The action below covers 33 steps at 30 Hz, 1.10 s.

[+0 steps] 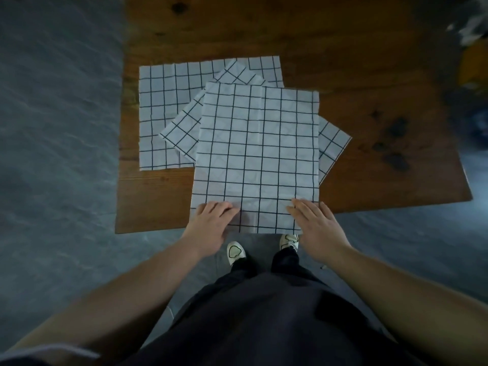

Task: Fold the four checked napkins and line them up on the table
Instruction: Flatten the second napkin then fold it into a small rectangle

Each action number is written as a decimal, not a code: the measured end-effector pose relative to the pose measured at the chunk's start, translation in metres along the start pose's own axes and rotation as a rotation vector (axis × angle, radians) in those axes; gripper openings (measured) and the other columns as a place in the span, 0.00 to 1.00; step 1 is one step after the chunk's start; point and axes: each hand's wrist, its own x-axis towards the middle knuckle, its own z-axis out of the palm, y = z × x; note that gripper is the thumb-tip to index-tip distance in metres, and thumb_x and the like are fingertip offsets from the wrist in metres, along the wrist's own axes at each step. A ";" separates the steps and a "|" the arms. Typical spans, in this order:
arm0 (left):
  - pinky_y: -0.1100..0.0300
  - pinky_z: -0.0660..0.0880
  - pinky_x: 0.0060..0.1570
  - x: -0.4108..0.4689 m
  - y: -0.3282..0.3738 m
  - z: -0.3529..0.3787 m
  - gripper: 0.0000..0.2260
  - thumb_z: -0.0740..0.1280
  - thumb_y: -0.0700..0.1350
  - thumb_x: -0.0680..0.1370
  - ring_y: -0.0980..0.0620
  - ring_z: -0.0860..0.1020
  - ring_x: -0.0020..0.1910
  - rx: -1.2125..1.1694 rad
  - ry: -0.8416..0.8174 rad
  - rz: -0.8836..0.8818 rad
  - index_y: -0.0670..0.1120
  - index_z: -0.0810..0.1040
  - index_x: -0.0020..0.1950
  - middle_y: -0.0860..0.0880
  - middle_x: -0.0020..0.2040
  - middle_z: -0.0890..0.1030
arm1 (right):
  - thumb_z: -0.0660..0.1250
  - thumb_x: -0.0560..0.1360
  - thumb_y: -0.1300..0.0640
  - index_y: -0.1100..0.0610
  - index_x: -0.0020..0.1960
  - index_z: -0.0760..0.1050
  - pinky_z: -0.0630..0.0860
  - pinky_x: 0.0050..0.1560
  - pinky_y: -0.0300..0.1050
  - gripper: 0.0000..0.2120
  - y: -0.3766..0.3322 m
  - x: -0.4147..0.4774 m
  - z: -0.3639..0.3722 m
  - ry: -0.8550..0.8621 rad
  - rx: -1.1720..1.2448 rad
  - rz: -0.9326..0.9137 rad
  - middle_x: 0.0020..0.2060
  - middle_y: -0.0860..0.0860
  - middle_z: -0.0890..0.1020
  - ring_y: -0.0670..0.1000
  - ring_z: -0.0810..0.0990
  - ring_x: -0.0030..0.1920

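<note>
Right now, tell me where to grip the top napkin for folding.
Pinch the top napkin at its two near corners, from your side: that edge overhangs the table, so fingers likely slip under, and the left hand and right hand rest there.

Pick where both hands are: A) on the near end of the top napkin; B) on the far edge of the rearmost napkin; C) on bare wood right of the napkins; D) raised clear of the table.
A: the left hand and the right hand both touch the near corners of the top napkin, which overhangs the front edge of the table.
</note>
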 end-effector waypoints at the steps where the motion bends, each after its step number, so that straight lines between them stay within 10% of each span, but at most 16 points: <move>1: 0.47 0.63 0.72 0.001 0.000 0.000 0.31 0.69 0.47 0.76 0.48 0.67 0.69 0.000 0.006 0.005 0.51 0.65 0.79 0.52 0.72 0.69 | 0.62 0.79 0.57 0.51 0.84 0.48 0.48 0.82 0.60 0.38 0.000 -0.002 0.000 -0.018 0.004 0.002 0.84 0.49 0.50 0.52 0.47 0.83; 13: 0.55 0.39 0.79 -0.014 -0.013 0.008 0.31 0.61 0.38 0.81 0.53 0.44 0.82 -0.077 -0.035 -0.011 0.53 0.57 0.82 0.53 0.83 0.53 | 0.57 0.82 0.64 0.52 0.84 0.44 0.35 0.78 0.43 0.36 -0.005 0.003 0.004 0.003 0.108 -0.010 0.84 0.49 0.45 0.48 0.40 0.83; 25: 0.60 0.50 0.78 -0.031 -0.021 -0.017 0.23 0.57 0.40 0.85 0.62 0.55 0.79 -0.256 -0.066 -0.052 0.58 0.66 0.78 0.60 0.80 0.62 | 0.58 0.84 0.64 0.51 0.78 0.69 0.54 0.77 0.39 0.23 0.007 0.002 -0.023 -0.065 0.278 0.025 0.80 0.47 0.64 0.46 0.61 0.80; 29: 0.62 0.79 0.51 -0.027 -0.025 -0.052 0.19 0.59 0.43 0.85 0.62 0.81 0.50 -0.392 -0.165 -0.162 0.62 0.74 0.70 0.63 0.62 0.79 | 0.57 0.84 0.62 0.49 0.72 0.76 0.74 0.68 0.47 0.20 0.022 0.000 -0.045 -0.072 0.405 0.175 0.70 0.49 0.78 0.51 0.78 0.68; 33: 0.65 0.76 0.36 -0.010 -0.035 -0.088 0.14 0.60 0.44 0.84 0.60 0.78 0.34 -0.480 -0.173 -0.233 0.62 0.77 0.61 0.60 0.44 0.80 | 0.60 0.84 0.55 0.41 0.62 0.78 0.83 0.44 0.45 0.13 0.045 0.006 -0.076 -0.052 0.512 0.253 0.53 0.44 0.85 0.46 0.84 0.42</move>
